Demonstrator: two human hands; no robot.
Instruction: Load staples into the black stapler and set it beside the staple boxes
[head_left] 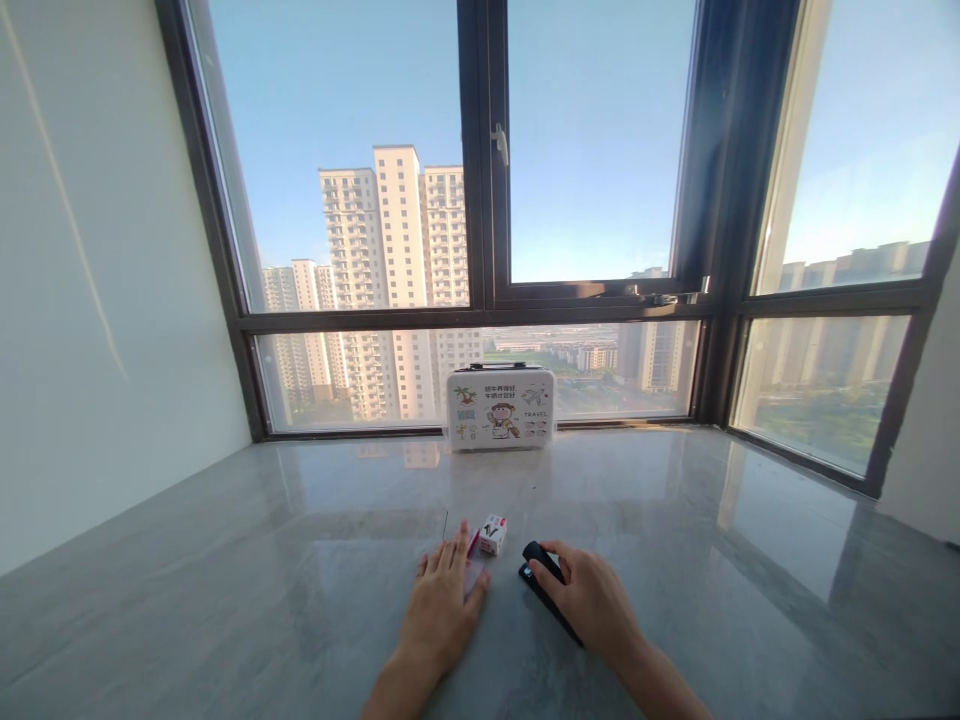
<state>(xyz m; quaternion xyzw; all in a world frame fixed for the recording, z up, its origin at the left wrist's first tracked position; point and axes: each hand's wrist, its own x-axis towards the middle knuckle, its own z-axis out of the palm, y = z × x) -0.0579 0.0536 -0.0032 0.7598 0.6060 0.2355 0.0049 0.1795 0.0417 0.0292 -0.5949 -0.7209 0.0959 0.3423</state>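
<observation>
My left hand [442, 600] lies palm down with its fingers stretched out. Under its fingers and thumb is a flat, pale item with a pink edge [473, 543], mostly covered, so its kind is unclear. Just beyond those fingertips sits a small white box [493, 535] with black and red print. To the right, my right hand [589, 590] grips a black stapler [551, 592] between thumb and fingers. The stapler points away and to the left, low on the grey surface, its jaw slightly apart.
A white carry case [501, 410] with cartoon prints and a black handle stands upright against the window [480, 320]. Everything rests on a glossy grey marbled sill [225, 600]. A white wall [90, 300] bounds the left side, and dark window frames enclose the back and right.
</observation>
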